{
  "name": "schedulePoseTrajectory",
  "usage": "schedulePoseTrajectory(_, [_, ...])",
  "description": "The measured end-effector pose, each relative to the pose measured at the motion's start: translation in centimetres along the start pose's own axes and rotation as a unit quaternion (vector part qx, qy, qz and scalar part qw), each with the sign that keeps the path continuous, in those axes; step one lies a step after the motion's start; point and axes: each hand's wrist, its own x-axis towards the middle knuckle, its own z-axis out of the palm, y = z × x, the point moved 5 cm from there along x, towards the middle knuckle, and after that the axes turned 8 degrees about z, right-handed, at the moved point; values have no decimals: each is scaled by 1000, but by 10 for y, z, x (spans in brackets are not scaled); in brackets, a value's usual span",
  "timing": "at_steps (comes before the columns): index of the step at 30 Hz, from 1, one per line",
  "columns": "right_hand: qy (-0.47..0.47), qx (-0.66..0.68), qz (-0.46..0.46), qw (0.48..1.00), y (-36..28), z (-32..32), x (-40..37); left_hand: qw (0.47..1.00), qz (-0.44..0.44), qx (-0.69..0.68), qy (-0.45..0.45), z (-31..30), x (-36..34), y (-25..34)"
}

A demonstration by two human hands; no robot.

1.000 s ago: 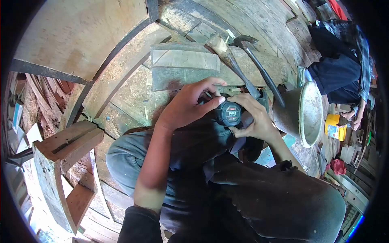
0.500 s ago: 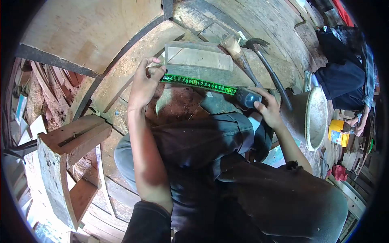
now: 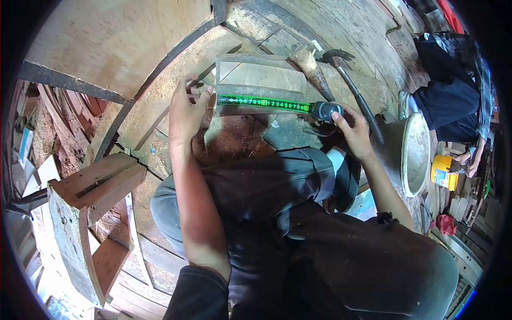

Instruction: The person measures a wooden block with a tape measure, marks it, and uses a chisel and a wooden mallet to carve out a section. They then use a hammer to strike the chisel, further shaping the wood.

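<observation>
hammer [image 3: 356, 95], wood-handled tool [image 3: 311, 65] beside tape [image 3: 265, 102] on board [image 3: 261, 78] (bucket [image 3: 415, 154] nearby)

Both arms reach forward, hands set well apart.
The left hand [image 3: 185, 112], upper centre-left, pinches with curled fingertips, its arm running straight down the frame; the right hand [image 3: 353, 133], right of centre, is closed in a grip, forearm angling to the lower right.
</observation>
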Motion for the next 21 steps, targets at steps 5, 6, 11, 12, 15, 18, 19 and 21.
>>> schedulePoseTrajectory(5, [-4, -55, 11, 998, 10, -2, -3, 1000, 2, -16, -24, 3, -3, 6])
schedulePoseTrajectory(6, [-10, -40, 3, 999, 9, 0, -4, 999, 0, -27, -30, 4, -3, 5])
schedulePoseTrajectory(11, [-20, -21, -5, 1000, 8, 2, -4, 997, -29, -31, -66, 3, -5, 11])
schedulePoseTrajectory(12, [-28, 0, 11, 1000, 8, 2, -4, 995, -37, -32, -85, 5, -5, 13])
schedulePoseTrajectory(15, [-33, 14, 25, 999, 13, 1, -4, 994, -31, -50, -93, 9, -4, 4])
schedulePoseTrajectory(18, [-31, 7, 13, 999, 13, 1, -4, 993, -15, -97, -62, 12, -3, -2])
schedulePoseTrajectory(19, [-31, 5, 3, 999, 12, 1, -4, 993, -15, -97, -62, 11, -3, -3])
schedulePoseTrajectory(21, [-39, -2, 14, 999, 11, 0, -3, 994, -16, -88, -60, 11, -3, -3])
